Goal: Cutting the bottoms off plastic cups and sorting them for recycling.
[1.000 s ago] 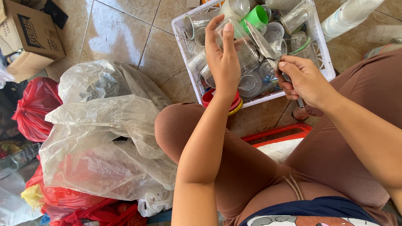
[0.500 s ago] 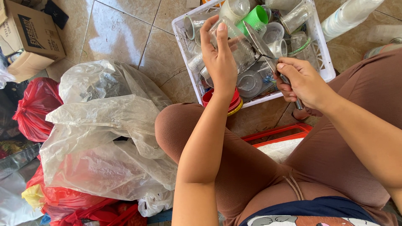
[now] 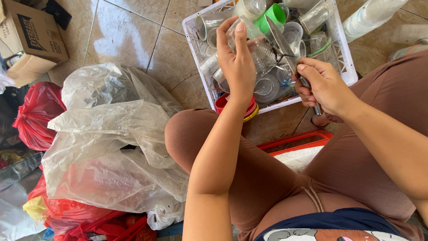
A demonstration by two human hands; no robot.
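A clear plastic cup [image 3: 255, 47] was gripped in the left hand [image 3: 238, 67], the fingers wrapped round its wall and the thumb pressed along its side, so that it was held up above the white crate [image 3: 196, 47]. The cup's long axis was tilted, its body slanting down toward the right. A knife [image 3: 285, 49] was clenched in the right hand [image 3: 323, 85], the handle buried in the fist (only its lower end showed below the palm) and the blade run up and to the left, its flat laid against the cup. The cup thus lay up and to the left of the knife grip, just beside it, and the right hand was the nearer one to the blade's working edge. Below both hands, more clear cups were heaped in the crate, a green cup [image 3: 271, 18] among them. Further left, crumpled clear plastic bags [image 3: 111, 134] were piled on the tiled floor [image 3: 129, 31], well apart from the hands.
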